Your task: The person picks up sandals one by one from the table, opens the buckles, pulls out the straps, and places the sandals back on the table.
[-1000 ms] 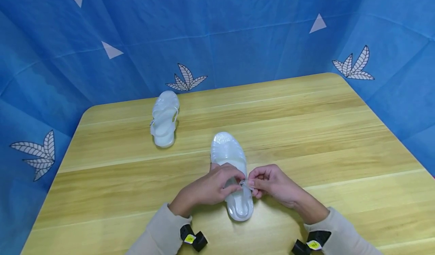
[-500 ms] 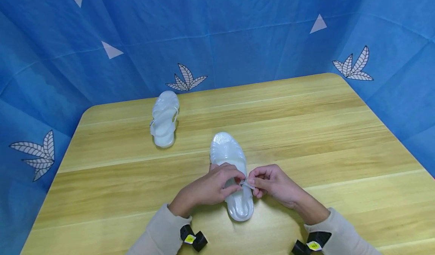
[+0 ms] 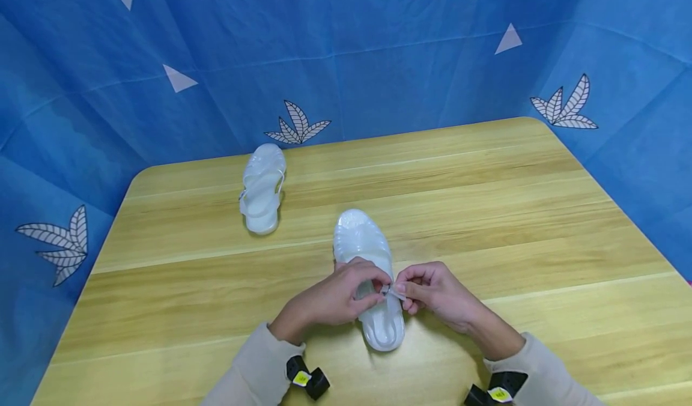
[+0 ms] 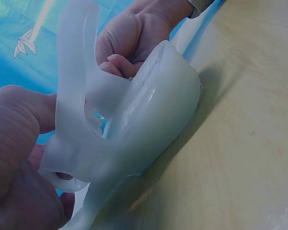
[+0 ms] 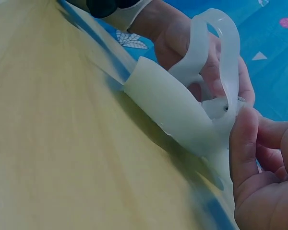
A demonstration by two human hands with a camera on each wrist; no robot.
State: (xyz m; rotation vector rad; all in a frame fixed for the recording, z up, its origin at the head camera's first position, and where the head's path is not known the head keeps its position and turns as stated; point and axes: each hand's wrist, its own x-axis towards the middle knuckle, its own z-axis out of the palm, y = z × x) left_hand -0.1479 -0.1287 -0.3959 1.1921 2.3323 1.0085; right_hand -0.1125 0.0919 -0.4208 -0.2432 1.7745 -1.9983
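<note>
A translucent white jelly sandal (image 3: pixel 361 238) lies on the table in the head view, toe pointing away. My left hand (image 3: pixel 337 295) reaches over it from the left, its thumb and fingertips pinching the small metal buckle (image 3: pixel 385 289). On the right side, my right hand (image 3: pixel 438 295) pinches the end of the ankle strap (image 3: pixel 397 293) between thumb and forefinger. In the left wrist view, the heel strap (image 4: pixel 74 62) loops up above the sole. The right wrist view shows the buckle partly covered by my right thumb.
A matching jelly sandal (image 3: pixel 262 199) lies at the back left of the wooden table (image 3: pixel 513 214). Blue cloth (image 3: pixel 389 81) with leaf and triangle prints hangs behind the table and along its sides.
Both hands stay at the buckle. The strap end at my right fingertips has shifted slightly, and a little more of the buckle shows between the hands.
</note>
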